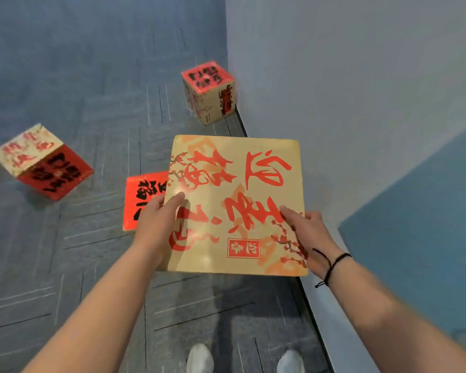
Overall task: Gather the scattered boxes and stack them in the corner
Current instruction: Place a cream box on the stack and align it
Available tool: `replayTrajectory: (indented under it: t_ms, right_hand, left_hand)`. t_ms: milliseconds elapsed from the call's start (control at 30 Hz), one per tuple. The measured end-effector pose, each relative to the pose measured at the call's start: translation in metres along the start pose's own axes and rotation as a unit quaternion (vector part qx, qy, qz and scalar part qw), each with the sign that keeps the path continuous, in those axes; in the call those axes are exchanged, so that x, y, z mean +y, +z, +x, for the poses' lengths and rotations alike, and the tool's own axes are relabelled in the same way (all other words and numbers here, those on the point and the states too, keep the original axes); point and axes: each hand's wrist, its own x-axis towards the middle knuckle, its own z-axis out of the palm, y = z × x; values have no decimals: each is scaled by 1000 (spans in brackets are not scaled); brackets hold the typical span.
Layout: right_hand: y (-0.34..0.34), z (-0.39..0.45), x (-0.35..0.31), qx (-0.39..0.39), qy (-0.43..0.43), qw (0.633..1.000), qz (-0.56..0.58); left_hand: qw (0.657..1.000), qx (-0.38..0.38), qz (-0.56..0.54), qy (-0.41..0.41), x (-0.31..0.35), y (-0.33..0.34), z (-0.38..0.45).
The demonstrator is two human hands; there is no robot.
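Observation:
I hold a beige box (234, 184) with red calligraphy on its top, lifted in front of me. My left hand (156, 224) grips its left side, thumb on top. My right hand (307, 232) grips its right side and wears a black string at the wrist. Partly hidden under the held box, a second box (143, 200) with a red top lies on the floor. A third box (209, 90) stands on the floor against the wall further ahead. A fourth box (42, 160) sits tilted on the floor at the left.
Grey-blue carpet tiles (92, 103) cover the floor. A pale wall (347, 76) with a dark skirting strip runs along the right, with a blue panel (428, 224) lower right. My white shoes (199, 359) show at the bottom edge.

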Motion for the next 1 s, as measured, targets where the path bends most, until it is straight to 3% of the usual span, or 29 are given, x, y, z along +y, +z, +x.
replayTrajectory:
  t_ms: [200, 333, 600, 867, 1000]
  right_hand:
    - [18, -112, -92, -71, -95, 992, 33]
    - [28, -178, -121, -69, -146, 986, 48]
    - [28, -264, -128, 81, -217, 966, 118]
    - [35, -361, -64, 211, -254, 932, 147]
    - [27, -420, -8, 289, -251, 905, 185]
  left_hand:
    - [998, -19, -12, 53, 116, -58, -82]
    - [995, -58, -5, 82, 172, -80, -121]
    - [962, -177, 91, 186, 228, -80, -135]
    - [911, -300, 175, 223, 212, -82, -174]
    - [879, -393, 188, 194, 193, -70, -225]
